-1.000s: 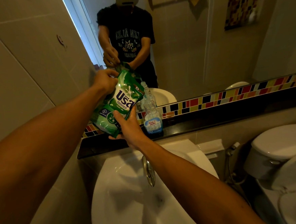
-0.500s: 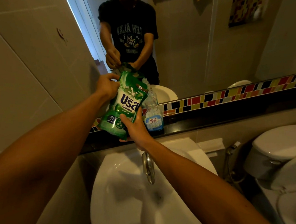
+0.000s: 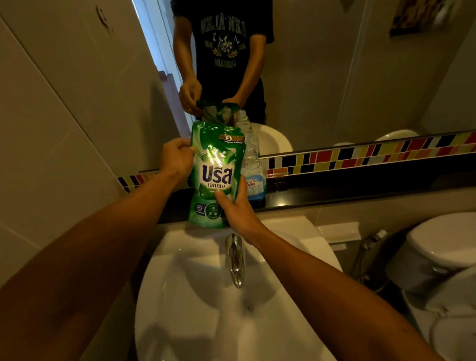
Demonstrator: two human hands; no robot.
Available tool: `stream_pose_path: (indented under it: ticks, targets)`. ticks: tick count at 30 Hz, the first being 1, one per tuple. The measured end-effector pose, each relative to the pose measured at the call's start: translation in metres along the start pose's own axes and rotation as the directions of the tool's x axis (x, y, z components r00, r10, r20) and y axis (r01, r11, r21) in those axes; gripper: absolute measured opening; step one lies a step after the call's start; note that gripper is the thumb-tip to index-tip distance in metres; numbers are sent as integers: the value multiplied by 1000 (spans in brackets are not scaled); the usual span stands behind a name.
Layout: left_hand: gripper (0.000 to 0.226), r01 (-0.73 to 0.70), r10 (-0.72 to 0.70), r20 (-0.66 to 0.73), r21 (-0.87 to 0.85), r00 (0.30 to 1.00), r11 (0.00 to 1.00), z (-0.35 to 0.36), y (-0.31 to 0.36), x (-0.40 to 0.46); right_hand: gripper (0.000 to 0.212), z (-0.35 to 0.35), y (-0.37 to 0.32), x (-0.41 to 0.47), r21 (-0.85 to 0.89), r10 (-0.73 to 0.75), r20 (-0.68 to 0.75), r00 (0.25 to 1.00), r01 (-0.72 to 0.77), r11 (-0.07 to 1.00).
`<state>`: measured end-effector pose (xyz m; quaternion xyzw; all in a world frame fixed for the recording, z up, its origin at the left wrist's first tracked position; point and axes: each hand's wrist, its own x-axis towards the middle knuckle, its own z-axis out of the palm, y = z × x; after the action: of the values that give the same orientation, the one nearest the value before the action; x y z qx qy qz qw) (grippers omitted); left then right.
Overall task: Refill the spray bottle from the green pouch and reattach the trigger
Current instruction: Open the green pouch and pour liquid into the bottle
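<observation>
Both hands hold the green pouch (image 3: 215, 173) nearly upright over the back of the sink. My left hand (image 3: 176, 158) pinches its upper left edge, and my right hand (image 3: 234, 206) grips its lower right side. Just behind the pouch, on the black ledge (image 3: 372, 189), stands the clear spray bottle (image 3: 252, 162) with a blue label; the pouch hides its left part. The bottle's neck has no trigger on it, and I see no trigger anywhere.
A white sink (image 3: 212, 309) with a chrome tap (image 3: 235, 258) lies below my hands. A toilet (image 3: 456, 252) and a hose sprayer (image 3: 372, 240) stand at the right. Above the coloured tile strip (image 3: 384, 151), a mirror reflects a person.
The pouch has swung from a tilt toward the right to nearly upright and sits lower, near the ledge. Both hands keep their grip.
</observation>
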<state>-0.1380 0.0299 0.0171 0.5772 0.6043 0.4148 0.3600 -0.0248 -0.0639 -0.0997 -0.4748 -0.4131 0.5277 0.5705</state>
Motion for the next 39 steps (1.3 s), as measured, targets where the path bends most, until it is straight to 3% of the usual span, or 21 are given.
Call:
stream_pose_path:
  ticks: [3,8,13,21,33,39]
  targets:
    - [16,77,-76,17,-116,997,990,4,-17,0,56,-8,5,4,-44,15,-44,999,-17,999]
    - [14,225,-211,77,-375,974,899,9,-41,-2,37,-16,13,12,-79,63,-138,988,-75,994]
    - [18,214,-169,132,-559,977,801,6,-54,-9,32,-17,3,22,-79,36,-180,983,-50,996]
    - [15,151,-160,40,-619,986,770,-40,-80,-6,18,19,-3,48,-189,-103,-145,984,75,979]
    - [10,124,-246,-176,-515,953,848,-127,-119,12,20,129,13,113,-187,0,-95,995,-18,982]
    - [12,109,-308,-252,-585,917,803,-149,-141,36,19,165,31,146,-237,5,-68,998,-21,971]
